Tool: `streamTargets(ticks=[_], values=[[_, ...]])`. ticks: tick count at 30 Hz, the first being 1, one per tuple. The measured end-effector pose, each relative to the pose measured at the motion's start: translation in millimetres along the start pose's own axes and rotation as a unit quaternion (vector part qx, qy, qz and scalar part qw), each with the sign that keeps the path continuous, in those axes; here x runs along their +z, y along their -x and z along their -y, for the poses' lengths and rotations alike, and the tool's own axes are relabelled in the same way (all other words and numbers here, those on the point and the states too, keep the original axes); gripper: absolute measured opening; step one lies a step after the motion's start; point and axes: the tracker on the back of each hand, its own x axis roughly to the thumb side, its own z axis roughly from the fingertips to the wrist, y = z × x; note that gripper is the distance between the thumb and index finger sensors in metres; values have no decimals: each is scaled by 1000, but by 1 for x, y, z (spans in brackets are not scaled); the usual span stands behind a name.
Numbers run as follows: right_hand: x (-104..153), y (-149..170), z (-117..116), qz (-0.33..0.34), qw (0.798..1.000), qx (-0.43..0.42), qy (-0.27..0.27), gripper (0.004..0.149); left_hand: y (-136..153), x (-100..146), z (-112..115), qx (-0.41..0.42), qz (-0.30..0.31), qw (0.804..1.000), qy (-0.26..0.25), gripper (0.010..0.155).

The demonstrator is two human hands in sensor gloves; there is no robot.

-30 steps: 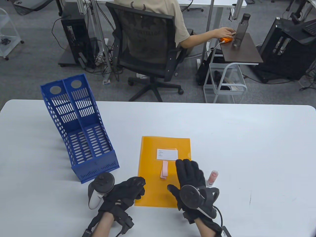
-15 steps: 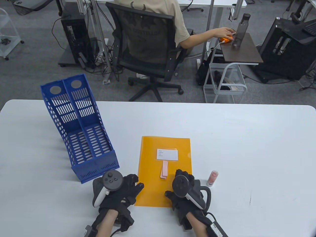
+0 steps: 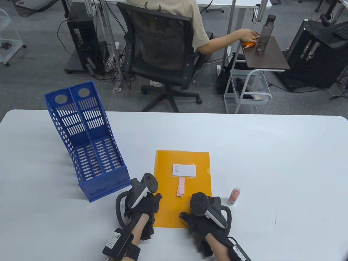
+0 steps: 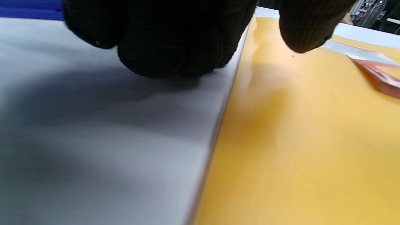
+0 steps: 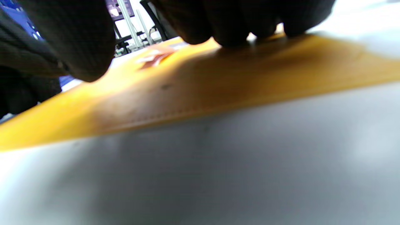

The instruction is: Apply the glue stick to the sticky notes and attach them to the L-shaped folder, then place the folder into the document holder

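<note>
Folder (image 3: pixel 174 206), long axis near-to-far, is flanked at near corners: left hand (image 3: pixel 144 206) curled beside left edge, right hand (image 3: pixel 202 220) pressed on top.

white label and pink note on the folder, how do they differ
The white label is a wide rectangle with printed lines and lies farther up the orange folder. The pink note is a narrow, plain strip running lengthwise just below the label. Both lie flat on the folder, untouched by either hand.

An office: grey carpet floor (image 3: pixel 32 78), a person (image 3: pixel 195 24) seated in a black mesh swivel chair (image 3: pixel 157 51), tower computers (image 3: pixel 81 40) with trailing cables, and white desks beyond the table's (image 3: pixel 244 152) far edge.
</note>
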Motion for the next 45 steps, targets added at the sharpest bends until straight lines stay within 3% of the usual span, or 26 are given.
streamTargets(ticks=[9, 17, 20, 26, 34, 38, 40, 45], values=[[-1, -3, -1, 5, 999, 22, -41, 89, -3, -12, -3, 29, -35, 998, 40, 62], [-3, -4, 1, 12, 998, 37, -53, 79, 5, -7, -12, 66, -28, 997, 13, 53], [-4, -2, 3, 10, 999, 24, -37, 71, 6, -4, -21, 127, 12, 991, 31, 44], [-5, 1, 7, 8, 1000, 9, -10, 66, -4, -9, -34, 242, 111, 958, 107, 46], [-5, 3, 7, 8, 1000, 4, -11, 61, -20, -18, -40, 188, 128, 964, 138, 54], [-5, 3, 7, 6, 1000, 7, -12, 60, -23, -22, -39, 226, 170, 950, 134, 65], [-5, 3, 8, 6, 1000, 5, -12, 60, -25, -24, -42, 247, 175, 946, 117, 59], [-5, 4, 8, 3, 1000, -3, -10, 60, -24, -23, -54, 199, 200, 952, 116, 44]])
